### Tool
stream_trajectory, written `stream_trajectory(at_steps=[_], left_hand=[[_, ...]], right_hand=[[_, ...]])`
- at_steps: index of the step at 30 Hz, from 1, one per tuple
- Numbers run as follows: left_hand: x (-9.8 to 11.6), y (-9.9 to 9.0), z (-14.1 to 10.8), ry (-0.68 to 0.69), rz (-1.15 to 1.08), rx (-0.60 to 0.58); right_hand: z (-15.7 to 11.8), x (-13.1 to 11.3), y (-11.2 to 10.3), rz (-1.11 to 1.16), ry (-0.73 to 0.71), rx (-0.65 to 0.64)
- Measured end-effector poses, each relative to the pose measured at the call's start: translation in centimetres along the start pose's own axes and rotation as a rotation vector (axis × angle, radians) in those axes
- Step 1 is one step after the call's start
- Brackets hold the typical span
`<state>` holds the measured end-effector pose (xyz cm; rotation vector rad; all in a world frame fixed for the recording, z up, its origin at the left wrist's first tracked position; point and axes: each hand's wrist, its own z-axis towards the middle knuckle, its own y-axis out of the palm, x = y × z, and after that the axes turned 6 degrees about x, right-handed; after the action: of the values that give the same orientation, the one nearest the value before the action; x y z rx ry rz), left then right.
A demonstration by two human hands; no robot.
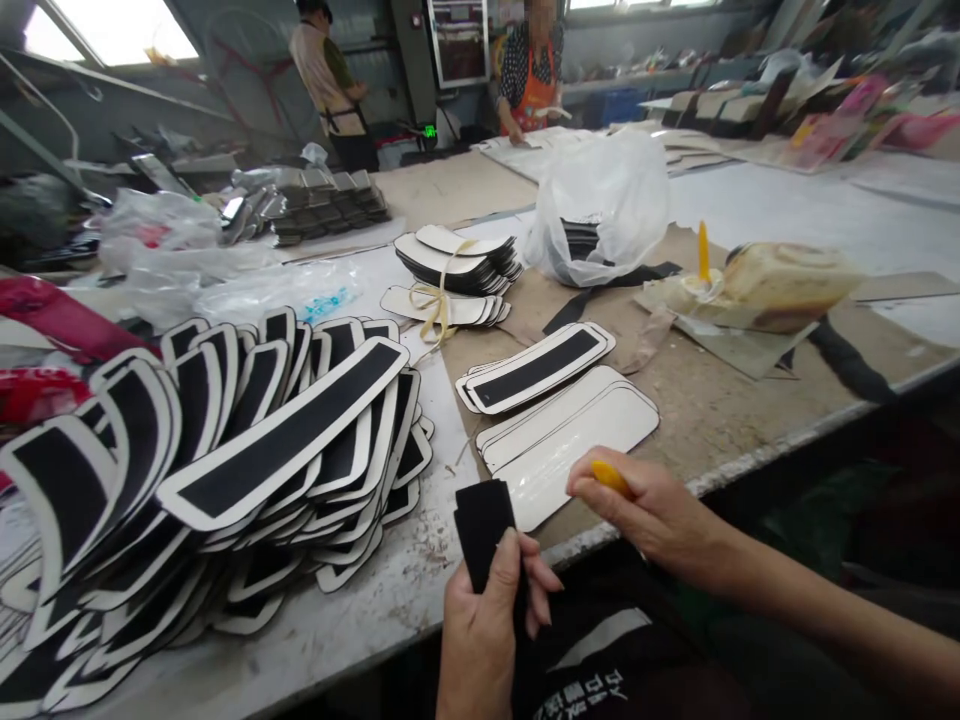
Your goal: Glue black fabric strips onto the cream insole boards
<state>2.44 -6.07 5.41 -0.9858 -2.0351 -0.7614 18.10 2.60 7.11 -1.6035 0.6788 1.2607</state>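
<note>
Partly hidden — black strips in left hand.

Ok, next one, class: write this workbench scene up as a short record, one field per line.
Left hand: holds black strips
Right hand: grips yellow-orange handle
Nearest the hands: overlapping plain white pieces
Left side: large pile of black-centred white pieces
Further back: tied bundle, translucent plastic bag
Right side: stained container, upright orange stick
Background: two standing people
</note>
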Motion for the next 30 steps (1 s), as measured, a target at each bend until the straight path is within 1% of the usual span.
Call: stream_trajectory(at_steps=[1,3,4,5,6,7,10,11,12,15,16,17,18,20,21,22,24,25,27,29,30], left_hand=[[-0.3,0.4,-0.2,-0.004,-0.013,-0.031],[-1.1,1.0,-0.2,-0.002,-0.018,-0.105],[-1.4,1.3,-0.1,0.005,-0.014,-0.136],[-1.8,1.4,0.0,0.016,-0.012,-0.153],[-2.1,1.5,0.1,0.029,-0.015,-0.158],[-2.3,1.6,0.2,0.043,-0.02,-0.152],[-2.3,1.9,0.3,0.076,-0.018,-0.108],[-2.3,2.0,0.3,0.08,-0.013,-0.094],[-2.2,2.1,0.3,0.083,-0.009,-0.083],[-2.4,2.8,0.4,0.121,0.005,-0.072],[-2.6,3.0,0.4,0.139,0.023,-0.083],[-2.9,3.2,0.5,0.156,0.051,-0.101],[-3.2,3.4,0.4,0.171,0.087,-0.133],[-4.0,3.8,0.3,0.185,0.163,-0.229],[-4.4,3.9,0.3,0.186,0.192,-0.277],[-4.7,4.0,0.2,0.185,0.214,-0.319],[-5.3,4.0,0.0,0.18,0.238,-0.37],[-5.5,3.9,-0.1,0.18,0.246,-0.377],[-5.7,3.2,-0.2,0.181,0.273,-0.382],[-5.7,2.0,-0.2,0.151,0.295,-0.37],[-5.8,1.4,-0.2,0.127,0.294,-0.33]], right_hand=[[0.0,0.1,0.8,0.076,0.062,-0.072],[-0.1,0.3,2.2,0.304,0.211,-0.209],[-0.2,0.3,2.6,0.418,0.276,-0.256],[-0.2,0.4,2.9,0.508,0.32,-0.274],[-0.3,0.4,3.0,0.558,0.34,-0.264],[-0.2,0.3,2.9,0.559,0.342,-0.221],[-0.1,0.1,2.2,0.428,0.311,0.011],[0.0,0.0,2.1,0.408,0.311,0.048],[0.0,0.0,2.0,0.425,0.318,0.045],[-0.3,0.1,1.9,0.57,0.346,-0.068],[-0.5,0.2,1.8,0.576,0.35,-0.052],[-0.6,0.5,1.5,0.553,0.349,0.007],[-0.7,0.7,1.1,0.512,0.347,0.092],[-0.8,1.3,0.1,0.439,0.329,0.251],[-0.8,1.6,-0.5,0.433,0.316,0.303],[-0.8,1.7,-1.0,0.449,0.306,0.333],[-0.5,1.8,-2.0,0.496,0.314,0.349],[-0.3,1.7,-2.4,0.518,0.32,0.374],[0.3,1.0,-3.5,0.555,0.306,0.466],[1.2,0.0,-4.9,0.566,0.252,0.609],[1.5,-0.4,-5.8,0.555,0.22,0.676]])
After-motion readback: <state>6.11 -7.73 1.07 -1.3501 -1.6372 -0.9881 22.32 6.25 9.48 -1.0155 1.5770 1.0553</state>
